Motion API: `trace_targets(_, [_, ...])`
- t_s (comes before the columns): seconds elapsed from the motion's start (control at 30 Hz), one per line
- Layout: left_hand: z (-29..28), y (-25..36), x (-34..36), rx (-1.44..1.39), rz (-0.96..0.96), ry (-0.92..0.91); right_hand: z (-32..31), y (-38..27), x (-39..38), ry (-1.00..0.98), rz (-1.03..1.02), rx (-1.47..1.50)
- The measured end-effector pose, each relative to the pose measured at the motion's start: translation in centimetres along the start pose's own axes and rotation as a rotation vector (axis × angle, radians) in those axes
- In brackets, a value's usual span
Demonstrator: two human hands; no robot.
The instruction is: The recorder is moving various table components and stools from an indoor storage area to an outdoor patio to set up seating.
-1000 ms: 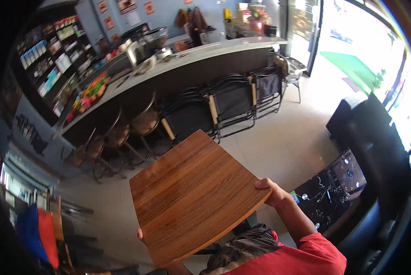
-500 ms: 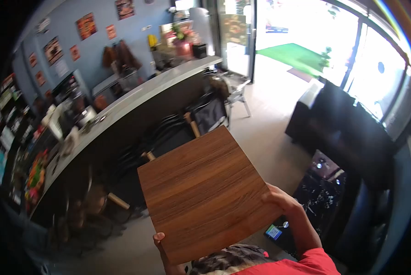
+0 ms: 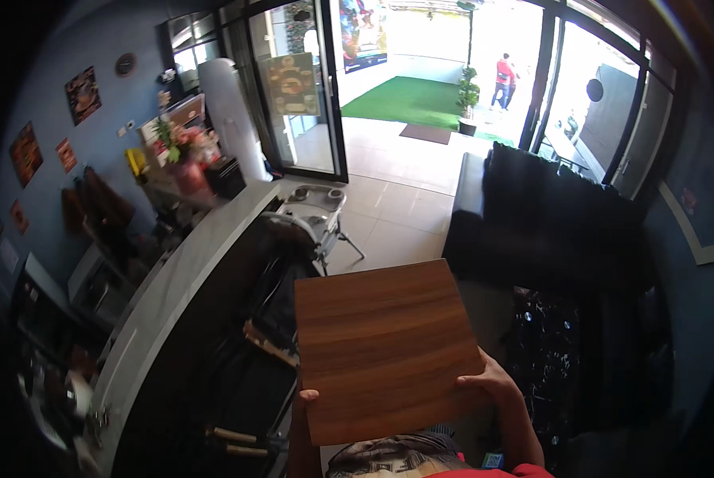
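A square wooden tabletop [image 3: 382, 342] with dark grain is held level in front of my body. My left hand [image 3: 306, 398] grips its left edge near the lower corner, thumb on top and the other fingers hidden. My right hand [image 3: 488, 381] grips the right edge, with the thumb lying over the surface and the fingers mostly out of sight. Left of the board are folded black chairs [image 3: 245, 374] with wooden armrests; to its right is a black marble-patterned table [image 3: 540, 358].
A curved counter [image 3: 182, 287] runs along the left. A grey high chair [image 3: 313, 211] stands by its far end. A black sofa [image 3: 548, 223] is on the right. Beyond the open glass door [image 3: 293, 111] lie green turf [image 3: 397, 99], a potted plant [image 3: 467, 103] and two people [image 3: 504, 80].
My view has turned right toward the doorway, so the counter has swung to the left. The tabletop, still in both hands, now appears squarer to my body and a little further right.
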State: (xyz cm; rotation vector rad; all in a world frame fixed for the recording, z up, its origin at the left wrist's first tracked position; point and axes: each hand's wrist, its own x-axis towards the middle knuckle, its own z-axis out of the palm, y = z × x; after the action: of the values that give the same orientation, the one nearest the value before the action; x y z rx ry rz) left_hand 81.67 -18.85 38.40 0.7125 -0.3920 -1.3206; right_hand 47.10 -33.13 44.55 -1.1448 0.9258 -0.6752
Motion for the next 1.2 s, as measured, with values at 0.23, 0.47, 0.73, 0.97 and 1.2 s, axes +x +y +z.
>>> trace_targets(0.23, [1.8,0.3,22.4,0.049,-0.134,-0.107,-6.2,-3.4,14.1,0.212,-0.036,0.079])
trace_targets(0.47, [8.2,1.5,44.3,0.157,-0.168,-0.054,-12.6,-12.7,32.1,0.252,0.0,0.067])
trace_targets(0.73, [12.2,1.4,68.8,0.026,-0.18,-0.05,-20.0,-20.0,54.4,0.237,-0.048,0.056])
trace_targets(0.97, [13.7,1.5,92.3,0.061,-0.072,-0.195,-27.4,-24.7,74.5,0.285,-0.096,-0.011])
trace_targets(1.2, [22.4,4.3,112.1,0.135,-0.145,-0.144,-33.4,-30.5,90.9,0.344,-0.113,0.134])
